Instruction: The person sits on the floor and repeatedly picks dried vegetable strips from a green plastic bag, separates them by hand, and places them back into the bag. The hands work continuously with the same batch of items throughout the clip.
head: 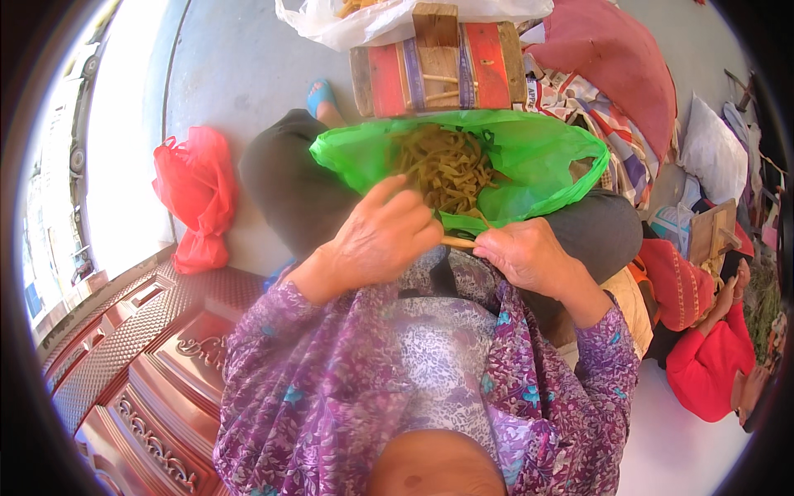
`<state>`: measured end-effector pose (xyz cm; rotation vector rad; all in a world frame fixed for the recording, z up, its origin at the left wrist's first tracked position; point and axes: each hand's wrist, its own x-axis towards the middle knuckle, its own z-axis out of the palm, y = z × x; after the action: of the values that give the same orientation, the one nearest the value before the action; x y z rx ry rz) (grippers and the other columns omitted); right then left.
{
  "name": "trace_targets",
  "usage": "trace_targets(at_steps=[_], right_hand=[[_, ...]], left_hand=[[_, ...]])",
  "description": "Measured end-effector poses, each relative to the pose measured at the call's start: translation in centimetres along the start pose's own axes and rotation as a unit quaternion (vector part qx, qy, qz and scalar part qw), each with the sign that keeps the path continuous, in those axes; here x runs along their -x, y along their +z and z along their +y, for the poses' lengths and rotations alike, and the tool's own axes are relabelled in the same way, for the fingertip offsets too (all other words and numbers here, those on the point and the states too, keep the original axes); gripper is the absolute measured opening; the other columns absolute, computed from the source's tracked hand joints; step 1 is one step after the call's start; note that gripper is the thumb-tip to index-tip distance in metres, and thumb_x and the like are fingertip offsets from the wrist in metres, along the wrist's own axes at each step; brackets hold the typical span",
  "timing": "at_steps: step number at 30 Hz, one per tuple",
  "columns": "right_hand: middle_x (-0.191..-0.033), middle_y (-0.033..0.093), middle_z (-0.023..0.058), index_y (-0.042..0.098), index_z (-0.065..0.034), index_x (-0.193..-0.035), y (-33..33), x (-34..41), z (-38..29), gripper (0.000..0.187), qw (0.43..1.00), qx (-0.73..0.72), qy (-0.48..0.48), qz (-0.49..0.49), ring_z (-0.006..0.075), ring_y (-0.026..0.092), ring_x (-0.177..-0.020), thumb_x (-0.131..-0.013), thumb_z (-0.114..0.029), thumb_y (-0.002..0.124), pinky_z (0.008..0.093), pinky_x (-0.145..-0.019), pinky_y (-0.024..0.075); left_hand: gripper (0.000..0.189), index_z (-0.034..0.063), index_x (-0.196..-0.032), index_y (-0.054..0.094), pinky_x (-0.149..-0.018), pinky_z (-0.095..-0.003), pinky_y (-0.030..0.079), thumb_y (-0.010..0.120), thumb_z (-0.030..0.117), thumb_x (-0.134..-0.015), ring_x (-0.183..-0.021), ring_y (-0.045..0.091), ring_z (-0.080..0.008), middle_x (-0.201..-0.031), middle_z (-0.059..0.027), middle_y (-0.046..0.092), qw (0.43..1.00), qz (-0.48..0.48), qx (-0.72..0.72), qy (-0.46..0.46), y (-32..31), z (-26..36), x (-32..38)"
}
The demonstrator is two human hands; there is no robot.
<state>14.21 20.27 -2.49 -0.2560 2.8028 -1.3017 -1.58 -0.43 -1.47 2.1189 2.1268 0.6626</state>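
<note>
A thin tan rod-like piece, perhaps a rolled or folded strip, spans the short gap between my hands. My right hand pinches its right end between thumb and fingers. My left hand is curled over the left end, its fingertips raised and slightly blurred. Just beyond my hands, a green plastic bag lies open across my lap. It holds a heap of brownish-tan flat strips, some curled and tangled. A thin strand runs from the bag's near edge to my right hand.
Beyond the bag stands a wooden block with red bands and purple straps; a white plastic bag lies behind it. A tied red bag sits left, near an ornate metal panel. At right, a co-worker in red sits beside a wooden stand.
</note>
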Motion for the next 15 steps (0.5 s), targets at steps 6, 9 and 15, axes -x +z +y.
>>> trace_targets(at_steps=[6, 9, 15], right_hand=[[-0.076, 0.061, 0.0090, 0.063, -0.0095, -0.096, -2.7, -4.3, 2.5, 0.010, 0.990, 0.089, -0.011, 0.109, 0.0293, 0.063, -0.065, -0.089, -0.016, 0.066, 0.0401, -0.054, 0.0492], [-0.083, 0.064, 0.0081, 0.063, -0.0088, -0.099, -4.9, -7.7, 3.7, 0.011, 0.973, 0.152, -0.026, 0.169, 0.0282, 0.064, -0.067, -0.089, -0.014, 0.065, 0.0392, -0.054, 0.0499], [-0.081, 0.066, 0.0095, 0.062, -0.0106, -0.097, -7.9, -14.8, 6.0, 0.009, 0.926, 0.228, -0.101, 0.283, 0.0289, 0.064, -0.064, -0.090, -0.015, 0.064, 0.0395, -0.052, 0.0489]], left_hand=[[0.014, 0.0042, -0.093, 0.066, -0.074, -0.0406, 0.049, 0.069, 0.009, -0.081, -0.076, 0.058, -0.0302, -0.079, -0.0105, 0.059, 0.975, 0.054, 0.155, -0.148, -1.4, -3.3, -2.1], [0.012, 0.0043, -0.095, 0.069, -0.064, -0.0410, 0.051, 0.067, 0.010, -0.085, -0.075, 0.063, -0.0315, -0.082, -0.0119, 0.063, 0.963, 0.134, 0.139, -0.187, -2.3, -6.1, -4.2], [0.016, 0.0018, -0.096, 0.069, -0.063, -0.0322, 0.048, 0.063, 0.015, -0.089, -0.070, 0.061, -0.0211, -0.080, -0.0083, 0.064, 0.919, 0.231, 0.157, -0.277, -3.5, -10.2, -7.7]])
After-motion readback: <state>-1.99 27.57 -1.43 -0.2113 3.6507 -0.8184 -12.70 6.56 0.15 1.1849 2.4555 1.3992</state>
